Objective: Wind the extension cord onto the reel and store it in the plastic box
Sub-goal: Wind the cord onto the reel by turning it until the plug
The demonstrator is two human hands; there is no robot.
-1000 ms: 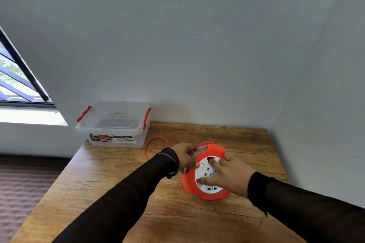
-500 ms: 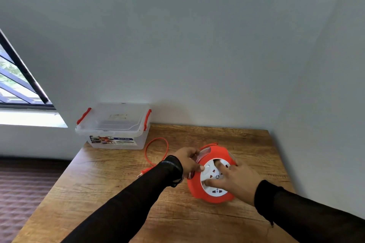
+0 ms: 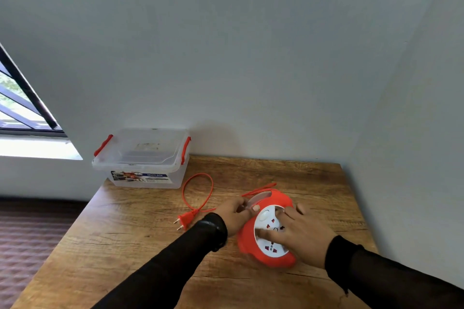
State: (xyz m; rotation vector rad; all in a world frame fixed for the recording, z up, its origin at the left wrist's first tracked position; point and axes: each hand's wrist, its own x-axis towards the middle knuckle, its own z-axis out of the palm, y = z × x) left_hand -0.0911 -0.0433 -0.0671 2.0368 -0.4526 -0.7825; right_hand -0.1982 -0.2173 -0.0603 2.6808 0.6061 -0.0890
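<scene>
I see my right hand (image 3: pixel 302 236) lying on the white socket face of the reel (image 3: pixel 267 231), fingers fairly straight and spread, tips pressing the disc; not clenched, not wrapped round anything. My left hand (image 3: pixel 234 213) is just left of it, fingers curled, pinching the clear handle at the reel's upper left edge. The reel is red w/ a white centre and sits on the worktop (image 3: pixel 130 241) under both hands.

The cord (image 3: pixel 198 188) is partly loose: one red loop runs out beyond my left hand, ending at the plug (image 3: pixel 185 219), which lies flat just left of my left wrist. A short stretch of cord also shows past the reel's far edge.

The box (image 3: pixel 143 158) stands well beyond my left hand at the worktop's far left corner, lid on, red clips either side.

Count: 1 reel, 1 cord, 1 plug w/ 2 pins, 1 box, 2 clips, 2 hands.
</scene>
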